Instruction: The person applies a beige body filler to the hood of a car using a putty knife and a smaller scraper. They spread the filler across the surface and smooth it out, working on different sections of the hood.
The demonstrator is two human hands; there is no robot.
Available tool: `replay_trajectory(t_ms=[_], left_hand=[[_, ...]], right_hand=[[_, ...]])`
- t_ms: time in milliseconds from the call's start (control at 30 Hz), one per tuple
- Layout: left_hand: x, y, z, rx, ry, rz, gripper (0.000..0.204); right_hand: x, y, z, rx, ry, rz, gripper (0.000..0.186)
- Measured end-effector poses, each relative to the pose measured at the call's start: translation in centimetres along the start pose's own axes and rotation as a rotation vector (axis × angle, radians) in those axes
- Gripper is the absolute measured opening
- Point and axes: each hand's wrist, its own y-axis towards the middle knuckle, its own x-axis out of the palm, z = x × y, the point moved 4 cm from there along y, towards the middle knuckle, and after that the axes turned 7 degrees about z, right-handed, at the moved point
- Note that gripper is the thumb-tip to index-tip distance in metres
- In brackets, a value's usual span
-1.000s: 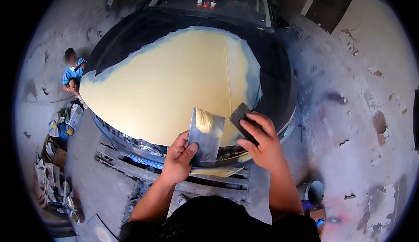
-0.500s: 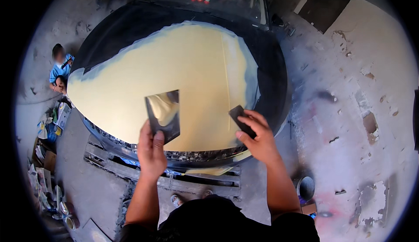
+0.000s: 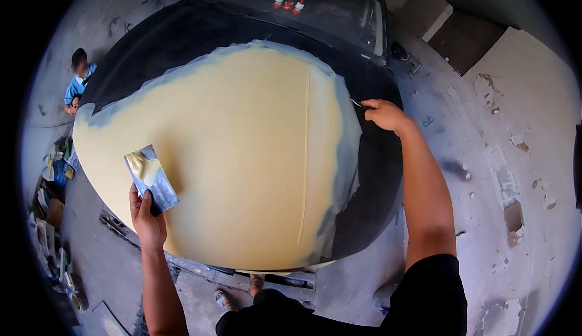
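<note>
Grey floor (image 3: 112, 263) shows toward eight o'clock, around a dark car (image 3: 242, 24) whose hood carries a broad cream filler coat (image 3: 242, 142) at centre. Between nine and ten sits a person in blue (image 3: 77, 87). At eight, the left hand (image 3: 148, 221) grips a flat metal plate (image 3: 159, 186) over the coat, yellow putty (image 3: 136, 164) on its upper corner. At two, the right hand (image 3: 386, 115) pinches a thin tool (image 3: 359, 103), perhaps a spreader seen edge-on, near the coat's border.

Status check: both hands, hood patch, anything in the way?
Left hand grips plate bearing cream paste; right hand holds thin blade.
Cream patch covers much of hood; blade contact unclear.
Person in blue beside car, away from hands.
</note>
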Motion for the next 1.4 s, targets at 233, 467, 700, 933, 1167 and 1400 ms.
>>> replay_trajectory(t_ms=[233,467,700,933,1167,1400], left_hand=[[-1.1,-0.5,-1.2,0.122,0.022,0.184,0.049],[-1.8,-1.1,-1.5,0.223,0.126,0.209,0.055],[-0.8,-1.5,-1.3,0.231,0.188,0.252,0.055],[-1.2,-1.3,-1.5,0.21,0.146,0.254,0.056],[-1.7,-1.3,-1.8,0.203,0.119,0.262,0.056],[-1.4,-1.1,-1.7,0.177,0.09,0.23,0.055]], right_hand=[[3.4,15.2,-2.1,-0.071,-0.139,-0.099,0.043],[5.3,24.1,-4.4,-0.059,-0.315,-0.162,0.046],[6.5,26.2,-6.0,0.008,-0.349,-0.177,0.05],[6.9,25.1,-7.1,0.043,-0.319,-0.22,0.051],[7.5,23.5,-6.8,0.108,-0.294,-0.288,0.042],[7.8,17.7,-8.2,0.062,-0.324,-0.334,0.05]])
